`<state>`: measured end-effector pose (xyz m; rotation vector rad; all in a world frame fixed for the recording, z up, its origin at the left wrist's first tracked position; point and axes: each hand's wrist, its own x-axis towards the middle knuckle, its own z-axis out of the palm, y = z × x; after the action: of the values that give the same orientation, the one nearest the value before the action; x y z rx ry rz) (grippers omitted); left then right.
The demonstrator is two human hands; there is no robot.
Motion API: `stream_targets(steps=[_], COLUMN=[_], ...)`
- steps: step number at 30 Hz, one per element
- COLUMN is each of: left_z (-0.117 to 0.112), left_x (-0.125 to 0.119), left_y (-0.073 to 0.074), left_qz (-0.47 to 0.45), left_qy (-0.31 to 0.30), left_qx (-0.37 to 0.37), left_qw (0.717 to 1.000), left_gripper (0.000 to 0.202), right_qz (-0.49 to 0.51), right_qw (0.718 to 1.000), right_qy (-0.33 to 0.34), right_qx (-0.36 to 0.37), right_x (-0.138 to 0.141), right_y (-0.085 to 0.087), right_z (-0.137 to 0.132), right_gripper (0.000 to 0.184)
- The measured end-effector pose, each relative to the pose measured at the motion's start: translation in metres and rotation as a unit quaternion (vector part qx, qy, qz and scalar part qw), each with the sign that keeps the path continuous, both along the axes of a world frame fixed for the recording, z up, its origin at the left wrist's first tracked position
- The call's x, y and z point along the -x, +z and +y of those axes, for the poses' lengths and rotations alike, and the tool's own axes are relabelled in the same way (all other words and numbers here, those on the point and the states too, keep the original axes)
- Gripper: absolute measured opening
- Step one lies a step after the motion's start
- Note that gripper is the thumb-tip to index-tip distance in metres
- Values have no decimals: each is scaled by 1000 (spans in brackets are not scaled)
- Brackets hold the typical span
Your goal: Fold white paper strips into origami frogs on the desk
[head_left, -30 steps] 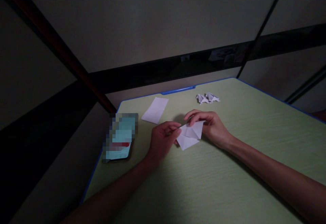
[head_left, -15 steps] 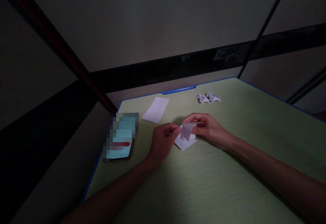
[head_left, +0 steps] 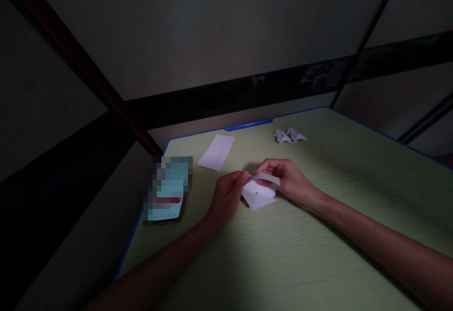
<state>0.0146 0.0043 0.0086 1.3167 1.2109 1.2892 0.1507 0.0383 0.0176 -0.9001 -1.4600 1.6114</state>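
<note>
A partly folded piece of white paper (head_left: 259, 199) is held between my hands, just over the middle of the table. My left hand (head_left: 228, 193) pinches its left side, thumb and fingers pressed together near the top corner. On the far right side, my right hand (head_left: 285, 179) grips the paper, its fingers curled partly behind it. An upper flap stands raised and bent over in a curve, while the lower part comes to a point toward me. Some fingertips are hidden by the flap.
A flat white paper sheet (head_left: 216, 153) lies behind my left hand. Two folded paper figures (head_left: 290, 135) sit at the back right. A phone (head_left: 169, 188), its screen lit and partly pixelated, rests by the left edge of the green table (head_left: 283, 259). Behind stands a panelled wall (head_left: 230, 32).
The paper's upper flap, which hung down toward me, is now lifted and curved backward. My left fingers have shifted slightly along the paper; my right hand has barely moved.
</note>
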Motion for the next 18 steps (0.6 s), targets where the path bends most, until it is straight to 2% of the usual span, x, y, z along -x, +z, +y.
stream_targets(steps=[7,13,18], left_z=[-1,2,3], left_x=[-1,-3,-2], left_y=[2,1,2], left_qz=[-30,-63,-72], left_qy=[-13,12,10], left_qx=[32,51,63], left_qw=[999,997,995], left_gripper=[17,13,14], right_qz=[-7,-1,16], right_qw=[999,979,976], right_qy=[-9,18,12], right_qx=[-48,-203,-217], right_x=[-3,-8,-10], right_y=[-5,-3,-5], right_z=[1,2,4], right_gripper=[13,22,24])
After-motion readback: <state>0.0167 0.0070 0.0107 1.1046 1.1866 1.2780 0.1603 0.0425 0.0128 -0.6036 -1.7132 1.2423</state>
